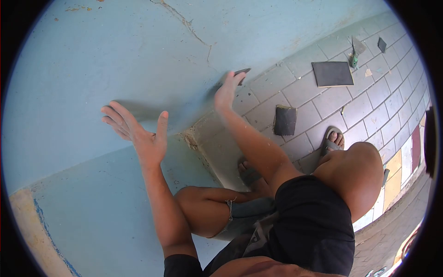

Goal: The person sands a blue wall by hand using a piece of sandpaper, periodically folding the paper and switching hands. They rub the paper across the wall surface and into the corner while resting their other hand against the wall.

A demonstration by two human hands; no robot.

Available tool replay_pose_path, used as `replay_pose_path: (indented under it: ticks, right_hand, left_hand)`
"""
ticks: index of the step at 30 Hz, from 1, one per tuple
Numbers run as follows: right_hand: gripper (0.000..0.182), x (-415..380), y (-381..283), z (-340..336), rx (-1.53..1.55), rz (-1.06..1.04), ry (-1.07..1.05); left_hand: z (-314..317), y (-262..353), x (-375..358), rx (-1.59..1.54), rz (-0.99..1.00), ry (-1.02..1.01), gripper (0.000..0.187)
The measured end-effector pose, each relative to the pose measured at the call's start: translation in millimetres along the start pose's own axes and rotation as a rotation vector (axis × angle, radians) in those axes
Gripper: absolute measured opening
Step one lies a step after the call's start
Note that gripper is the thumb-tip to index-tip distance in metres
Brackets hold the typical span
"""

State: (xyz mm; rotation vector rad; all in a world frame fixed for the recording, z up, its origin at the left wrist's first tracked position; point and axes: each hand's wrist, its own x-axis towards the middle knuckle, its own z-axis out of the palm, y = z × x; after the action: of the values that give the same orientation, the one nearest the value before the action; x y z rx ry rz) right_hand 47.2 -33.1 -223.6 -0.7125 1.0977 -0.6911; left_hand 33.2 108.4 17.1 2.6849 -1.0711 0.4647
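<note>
My left hand (143,136) is raised in front of the blue wall (115,60), its fingers stretched out and the thumb apart, with nothing in it. A shadow falls on the wall behind those fingers. Low on the same wall, my right hand (225,93) grips a dark piece of sandpaper (242,72), which sticks out past the fingertips. A crack (187,23) and chipped paint mark the wall above. Nearest to my right arm on the tiled floor (307,99) lies a small worn black sheet of sandpaper (285,120).
Farther right, a larger dark sheet (332,74) lies beside a putty knife with a green handle (354,60). Another small dark piece (382,45) is at the far right. Below the wall, a blue ledge (106,198) has a chipped edge. My sandalled foot (333,140) rests on the tiles.
</note>
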Motion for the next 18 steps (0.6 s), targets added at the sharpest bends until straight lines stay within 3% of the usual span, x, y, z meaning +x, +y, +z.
replay_pose_path:
  ticks: [2,4,5,7,10,13,15,18]
  right_hand:
    - [0.081,34,-4,-15,0.037,0.002,0.070]
    - [0.079,56,-30,-25,0.293,0.264,0.186]
    - [0.079,44,-24,-14,0.303,0.249,0.190]
    - [0.079,0,11,10,0.341,0.004,-0.085]
    - [0.083,-7,-7,1,0.225,-0.075,-0.057]
    - [0.083,39,-18,-24,0.092,-0.047,0.099]
    - [0.083,45,-34,-28,0.189,0.128,0.133]
    - [0.080,-30,-3,6,0.231,-0.045,-0.131]
  left_hand:
    - [-1,-2,-3,0.018,-0.005,-0.005,0.122]
    - [3,3,0,-0.035,-0.005,0.032,0.120]
    - [7,3,4,-0.045,0.006,0.042,0.120]
    - [13,-2,1,0.012,-0.032,0.054,0.121]
    - [13,-4,3,-0.005,-0.037,0.038,0.123]
    - [14,-3,4,-0.012,-0.003,0.038,0.124]
    - [18,0,2,-0.025,-0.011,0.058,0.125]
    - [20,-1,7,-0.005,-0.019,0.068,0.126]
